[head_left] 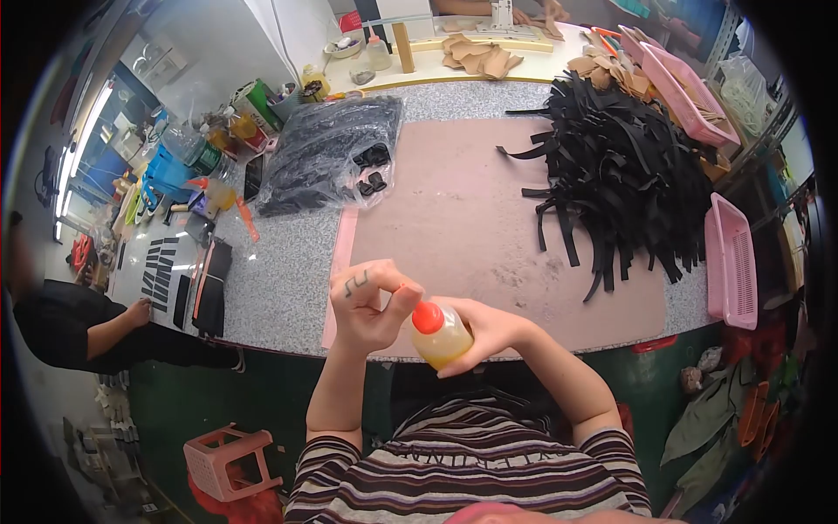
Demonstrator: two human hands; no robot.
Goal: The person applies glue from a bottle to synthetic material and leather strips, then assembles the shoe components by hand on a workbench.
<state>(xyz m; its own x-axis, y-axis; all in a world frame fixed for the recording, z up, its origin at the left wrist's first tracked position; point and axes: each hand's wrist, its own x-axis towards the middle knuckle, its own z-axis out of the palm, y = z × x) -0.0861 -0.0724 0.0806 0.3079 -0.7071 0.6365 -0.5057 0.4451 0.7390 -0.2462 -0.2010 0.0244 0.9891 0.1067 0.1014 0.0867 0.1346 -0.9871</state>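
Note:
My right hand (493, 329) is wrapped round a translucent squeeze bottle (447, 342) with a red top and yellowish liquid low inside. The bottle leans toward my left hand, over the near edge of the table. Close beside the red top, my left hand (371, 301) is closed in a pinch, thumb against forefinger. A small red piece (403, 286) shows at those fingertips. Beyond both hands lies a pinkish-brown mat (463, 210) with dark smudges.
Black strips (620, 175) are heaped on the right, near a pink basket (731, 262). Clear plastic (327, 153) covers dark material at back left. Bottles and tools crowd the left side. A person (78, 323) stands at left; another person's hands (524, 16) show at the back. A pink stool (231, 463) is below.

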